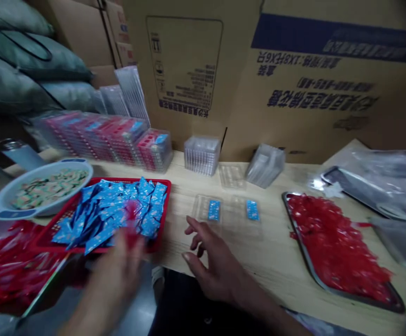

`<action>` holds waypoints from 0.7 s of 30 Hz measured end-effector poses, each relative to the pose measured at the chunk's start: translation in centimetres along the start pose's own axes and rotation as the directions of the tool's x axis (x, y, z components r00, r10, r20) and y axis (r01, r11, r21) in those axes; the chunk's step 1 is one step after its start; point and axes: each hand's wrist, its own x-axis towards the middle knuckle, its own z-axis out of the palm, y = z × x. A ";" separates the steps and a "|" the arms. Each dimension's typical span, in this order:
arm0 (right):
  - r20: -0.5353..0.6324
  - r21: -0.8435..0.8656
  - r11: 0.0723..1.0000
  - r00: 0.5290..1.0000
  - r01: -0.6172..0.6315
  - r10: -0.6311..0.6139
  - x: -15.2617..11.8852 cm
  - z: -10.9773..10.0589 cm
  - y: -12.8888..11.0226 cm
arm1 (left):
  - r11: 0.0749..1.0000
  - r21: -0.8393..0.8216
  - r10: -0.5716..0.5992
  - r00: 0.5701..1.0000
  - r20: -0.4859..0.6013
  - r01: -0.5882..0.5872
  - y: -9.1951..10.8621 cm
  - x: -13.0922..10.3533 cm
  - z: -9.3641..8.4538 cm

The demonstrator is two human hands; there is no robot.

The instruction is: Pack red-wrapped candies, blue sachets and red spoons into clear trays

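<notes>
My left hand (119,261), smeared by motion, is at the front edge of the red basket (168,200) and holds a red packet (131,218). Many blue packets (115,205) fill that basket. Over the table front, my right hand (212,261) has its fingers apart and holds nothing. Beyond it lie two clear plastic trays side by side, the left one (200,205) and the right one (238,205). Each tray has one blue packet in its right part, the left packet (213,210) and the right packet (252,210).
A metal tray (306,252) of red packets lies right. Stacked clear trays (202,156) and filled red packs (108,140) stand behind. At left are a blue bowl (87,175) of small packets and red packets (17,266). A large carton (238,84) backs the table.
</notes>
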 end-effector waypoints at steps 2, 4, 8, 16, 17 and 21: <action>-0.085 0.079 0.995 0.994 -0.063 0.069 0.6 0.6 -0.7 | 0.986 -0.038 0.169 0.959 0.228 -0.164 3.8 -0.5 2.2; -0.227 0.118 0.985 0.962 -0.127 0.151 0.9 -0.4 0.6 | 0.955 -0.075 0.294 0.880 0.374 -0.287 7.3 -0.3 4.7; -0.371 0.043 0.958 0.886 -0.284 0.280 0.5 -6.3 6.2 | 0.935 -0.093 0.350 0.858 0.376 -0.341 10.9 2.0 7.7; -0.332 -0.533 0.579 0.781 -0.618 0.529 0.0 -11.4 11.2 | 0.906 0.367 0.155 0.973 0.173 -0.209 12.1 6.8 9.0; -0.314 -0.562 0.567 0.789 -0.602 0.528 0.5 -10.7 11.2 | 0.886 0.404 0.171 0.971 0.168 -0.226 12.2 6.9 9.3; -0.322 -0.616 0.515 0.787 -0.596 0.526 2.7 -8.5 10.8 | 0.810 0.520 0.229 0.963 0.143 -0.270 11.9 7.2 10.0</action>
